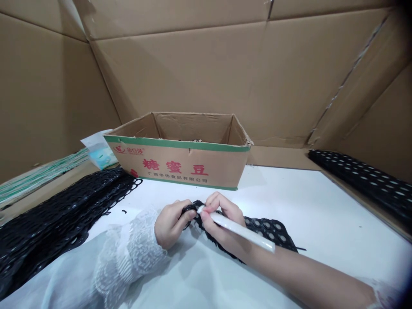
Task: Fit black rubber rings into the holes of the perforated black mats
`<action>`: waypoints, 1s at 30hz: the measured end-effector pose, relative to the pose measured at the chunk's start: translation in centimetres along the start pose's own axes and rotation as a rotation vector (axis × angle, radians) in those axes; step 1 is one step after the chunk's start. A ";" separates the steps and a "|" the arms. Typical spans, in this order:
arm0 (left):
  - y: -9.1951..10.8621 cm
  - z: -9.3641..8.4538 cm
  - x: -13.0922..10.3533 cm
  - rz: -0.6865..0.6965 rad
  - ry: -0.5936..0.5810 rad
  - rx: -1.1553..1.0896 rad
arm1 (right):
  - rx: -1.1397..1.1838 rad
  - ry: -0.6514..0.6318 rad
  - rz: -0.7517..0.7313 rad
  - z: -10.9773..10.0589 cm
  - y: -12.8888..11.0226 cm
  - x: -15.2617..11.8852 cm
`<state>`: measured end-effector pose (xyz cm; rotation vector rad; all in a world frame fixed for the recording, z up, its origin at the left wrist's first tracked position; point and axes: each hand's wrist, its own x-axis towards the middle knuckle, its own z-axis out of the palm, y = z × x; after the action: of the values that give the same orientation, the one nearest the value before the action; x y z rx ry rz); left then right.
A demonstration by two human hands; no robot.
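Note:
A black rubbery sheet with rows of round pale discs (268, 229) lies on the white table under my right forearm. My left hand (172, 221) pinches the sheet's left end between thumb and fingers, slightly raised. In my right hand (223, 216) is a white pen-like tool (244, 234), gripped near its tip. The tip touches or nearly touches the black piece beside my left fingertips; the fingers hide the exact contact.
Behind my hands stands an open cardboard box (177, 165) with red lettering. Black perforated strips (48, 206) are piled at left, near green-and-white strands (45, 174) and a plastic packet (101, 150). More dotted black sheets (360, 176) lie at right. Cardboard walls (199, 77) surround the white table (322, 206).

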<state>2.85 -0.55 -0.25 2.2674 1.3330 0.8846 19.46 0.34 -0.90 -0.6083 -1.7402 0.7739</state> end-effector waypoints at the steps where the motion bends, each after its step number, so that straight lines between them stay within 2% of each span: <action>1: 0.0 0.0 0.0 0.001 0.003 0.000 | -0.002 -0.001 -0.004 0.0 0.0 0.0; 8: -0.5 0.3 0.0 0.059 0.032 0.050 | -0.033 -0.025 0.016 0.0 0.0 0.1; 12: -0.6 0.4 -0.1 0.092 0.059 0.070 | -0.058 -0.029 -0.023 0.0 -0.1 0.2; 19: -0.3 0.3 -0.1 0.071 0.049 0.081 | -0.073 -0.027 -0.077 0.1 -0.1 0.3; 22: -0.1 0.3 0.0 0.062 0.018 0.011 | -0.073 0.018 -0.107 0.2 0.0 0.1; 26: -0.3 0.4 0.1 -0.037 -0.059 -0.189 | -0.038 0.103 -0.109 0.3 0.1 -0.2; 30: -0.8 0.5 0.2 -0.088 -0.097 -0.272 | -0.014 0.099 -0.075 0.2 0.2 -0.2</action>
<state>2.75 0.02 -1.03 2.0021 1.1817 0.8575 19.32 0.26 -1.23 -0.5782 -1.6696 0.6690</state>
